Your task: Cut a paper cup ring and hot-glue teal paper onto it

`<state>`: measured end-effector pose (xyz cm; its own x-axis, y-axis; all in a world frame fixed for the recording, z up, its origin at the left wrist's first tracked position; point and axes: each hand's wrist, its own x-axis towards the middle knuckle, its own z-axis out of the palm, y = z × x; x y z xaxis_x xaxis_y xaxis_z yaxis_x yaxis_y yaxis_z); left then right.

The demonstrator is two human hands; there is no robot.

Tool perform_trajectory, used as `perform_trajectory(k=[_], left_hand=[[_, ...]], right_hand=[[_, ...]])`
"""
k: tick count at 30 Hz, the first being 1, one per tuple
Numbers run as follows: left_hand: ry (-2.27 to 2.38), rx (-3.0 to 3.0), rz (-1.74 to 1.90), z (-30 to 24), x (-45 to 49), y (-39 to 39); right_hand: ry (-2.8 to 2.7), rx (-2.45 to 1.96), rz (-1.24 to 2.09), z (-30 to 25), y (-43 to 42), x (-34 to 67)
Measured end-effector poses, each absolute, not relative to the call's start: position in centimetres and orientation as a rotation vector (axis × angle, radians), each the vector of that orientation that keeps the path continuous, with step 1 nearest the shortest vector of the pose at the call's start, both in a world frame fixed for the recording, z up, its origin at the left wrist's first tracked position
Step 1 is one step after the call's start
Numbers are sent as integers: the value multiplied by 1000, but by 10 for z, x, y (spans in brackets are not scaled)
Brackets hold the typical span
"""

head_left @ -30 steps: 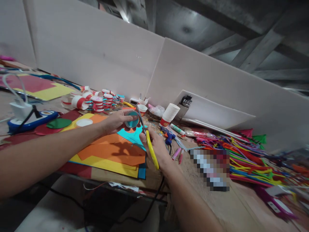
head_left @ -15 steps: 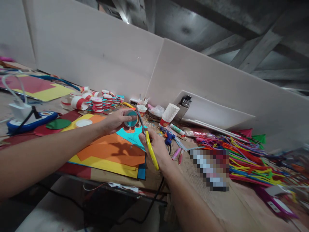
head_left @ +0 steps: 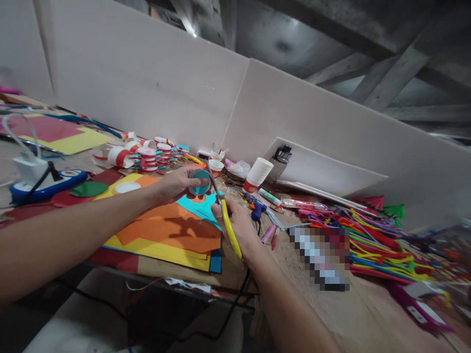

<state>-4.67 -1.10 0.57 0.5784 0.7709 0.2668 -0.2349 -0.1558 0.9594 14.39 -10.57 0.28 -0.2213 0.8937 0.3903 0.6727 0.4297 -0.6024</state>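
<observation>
My left hand (head_left: 176, 185) pinches a small round piece with a teal face (head_left: 198, 182), held up over the sheets of coloured paper. Whether this is a flat disc or part of a cup, I cannot tell. In my right hand (head_left: 237, 220) is a pair of scissors with yellow handles (head_left: 232, 235). Their blades point up and away, right beside the edge of the round piece. Beneath my hands lie orange paper (head_left: 172, 233), yellow paper (head_left: 158, 257) and a turquoise sheet (head_left: 202, 211) with an orange shape on it.
Red-and-white cut paper cups (head_left: 149, 159) stand at the back left. A cup stack (head_left: 257, 174), a blue glue gun (head_left: 258, 208) and markers (head_left: 270, 234) are on the right, before many pipe cleaners (head_left: 379, 250). A blue power strip (head_left: 47, 186) sits at the left.
The round piece has turned slightly in my left hand, and the scissor blades have shifted a little along its edge. Everything else is unchanged.
</observation>
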Motion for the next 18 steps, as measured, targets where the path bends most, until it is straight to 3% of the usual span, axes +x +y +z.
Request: perform_trajectory(k=[18], left_hand=[[483, 1447, 987, 5, -47, -8]], right_hand=[[-1959, -1359, 428, 9, -110, 142]])
